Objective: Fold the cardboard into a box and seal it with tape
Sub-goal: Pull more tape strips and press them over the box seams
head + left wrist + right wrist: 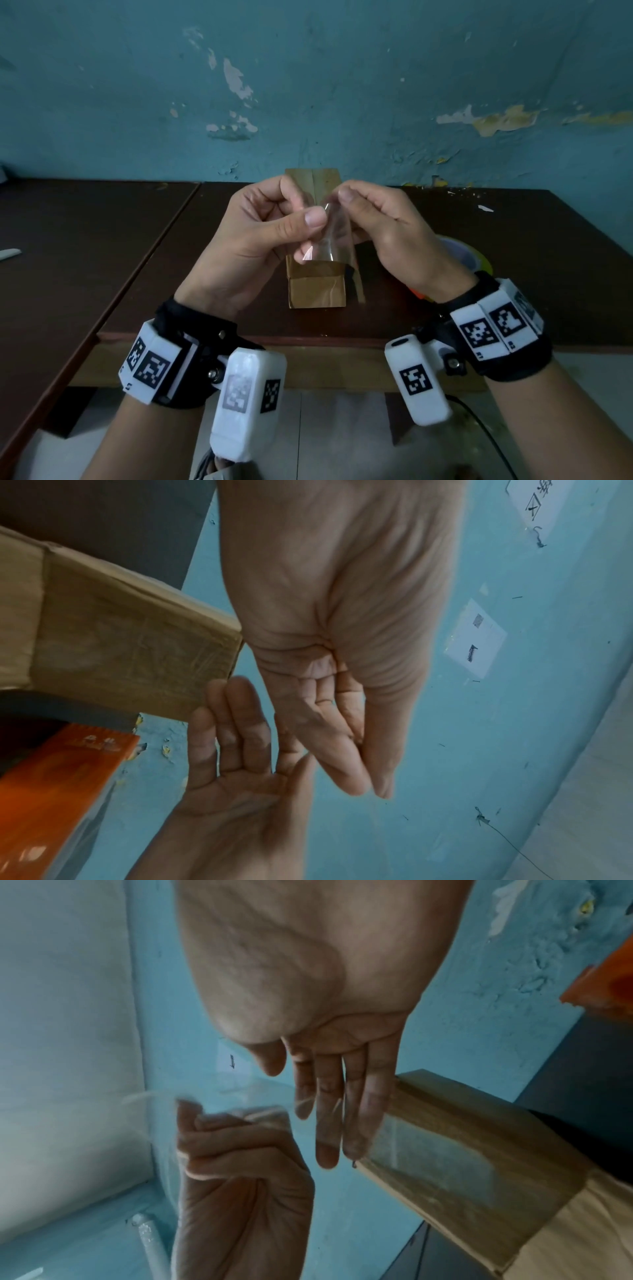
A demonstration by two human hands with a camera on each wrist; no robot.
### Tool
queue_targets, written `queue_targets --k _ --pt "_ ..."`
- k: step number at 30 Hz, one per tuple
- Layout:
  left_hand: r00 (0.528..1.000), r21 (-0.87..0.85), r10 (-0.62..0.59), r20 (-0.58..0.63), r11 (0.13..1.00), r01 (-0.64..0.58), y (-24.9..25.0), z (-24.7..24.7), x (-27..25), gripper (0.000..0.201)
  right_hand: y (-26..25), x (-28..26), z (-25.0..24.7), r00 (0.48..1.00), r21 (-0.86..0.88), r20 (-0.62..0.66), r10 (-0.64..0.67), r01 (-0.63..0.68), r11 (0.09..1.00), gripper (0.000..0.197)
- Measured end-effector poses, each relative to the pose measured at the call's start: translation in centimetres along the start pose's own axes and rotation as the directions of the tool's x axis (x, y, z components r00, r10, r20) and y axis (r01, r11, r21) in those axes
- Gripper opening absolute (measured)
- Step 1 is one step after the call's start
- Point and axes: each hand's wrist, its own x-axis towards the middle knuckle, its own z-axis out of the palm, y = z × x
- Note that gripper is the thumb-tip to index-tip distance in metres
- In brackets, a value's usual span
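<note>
Clear tape (pixel 334 240): one cut strip, held above the box between both hands, lower end hanging just over the box's near end. Left hand (pixel 260 236) pinches one upper corner between thumb and curled fingers; right hand (pixel 387 226) pinches the other corner, its remaining fingers straight, as the right wrist view shows. Likely very light, limp and sticky on one face; best held by the corners, kept taut so it cannot fold onto itself.

Cardboard box (pixel 317 287): brown, folded, lying mid-bench (pixel 513 240) with one end toward the near edge. Light and fairly stiff; should take pressing along the seam.

Tape dispenser (pixel 469 257): orange, right of the box, partly hidden by the right wrist.
</note>
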Motion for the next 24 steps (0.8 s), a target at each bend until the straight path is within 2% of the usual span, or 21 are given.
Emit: queue_targets --k 2,5,9,13,17,21,24 --pt "1.000 -0.002 -0.003 -0.004 1.000 0.003 0.2 -0.3 -0.1 0.029 -0.5 -0.2 -0.2 0.998 0.083 0.052 0.032 -0.036 0.996 0.036" --pt "0.998 0.029 0.013 -0.056 1.000 -0.012 0.6 -0.9 -0.3 0.028 -0.8 -0.3 -0.9 0.993 0.095 0.117 0.025 -0.036 0.995 0.035" --pt "0.989 0.132 0.046 -0.138 0.991 -0.027 1.4 -1.7 -0.7 0.018 -0.5 0.0 -1.8 0.999 0.063 0.044 0.021 -0.024 0.998 0.027" --pt "0.977 0.251 0.068 -0.202 0.968 -0.015 1.5 -2.6 -0.9 0.027 0.0 0.1 -2.5 0.998 0.034 -0.017 0.063 -0.062 0.997 0.023" --pt "0.968 0.276 0.073 -0.239 0.961 -0.004 1.5 -3.2 -1.0 0.020 0.3 0.1 -3.3 0.991 -0.001 0.021 0.133 -0.133 0.991 0.028" --pt "0.950 0.278 0.106 -0.295 0.960 -0.021 2.2 -3.8 -1.2 0.019 0.2 -0.2 -4.3 0.979 -0.031 0.077 0.191 -0.189 0.982 0.018" --pt "0.940 0.290 0.119 -0.319 0.957 -0.022 2.5 -4.5 -1.5 0.020 0.0 -0.3 -4.6 0.980 -0.041 0.051 0.190 -0.188 0.981 0.018"
